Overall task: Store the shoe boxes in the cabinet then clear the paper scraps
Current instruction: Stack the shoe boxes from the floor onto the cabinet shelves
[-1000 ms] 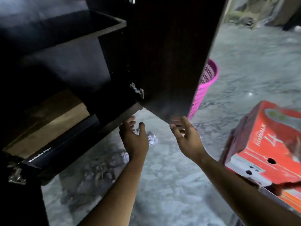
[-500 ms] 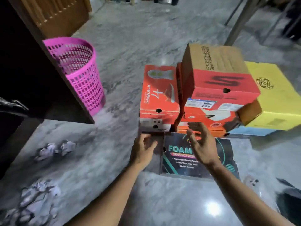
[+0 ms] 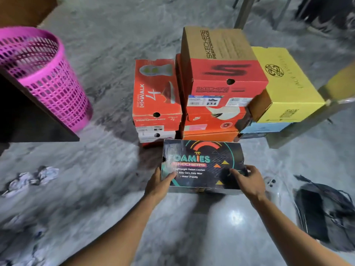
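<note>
Box-storing step is in hand, judged from the pile left: the black Foamies shoe box, on the floor w/ its near edge between both hands, is gripped at its left edge by the left hand and at its right edge by the right hand, fingers curled on the lid. Beyond them the stacked shoe boxes wait. Next — box to be lifted and carried left to the dark cabinet door; crumpled paper scraps, well left of the hands, come later.

Perforated pink basket, yellow box
</note>
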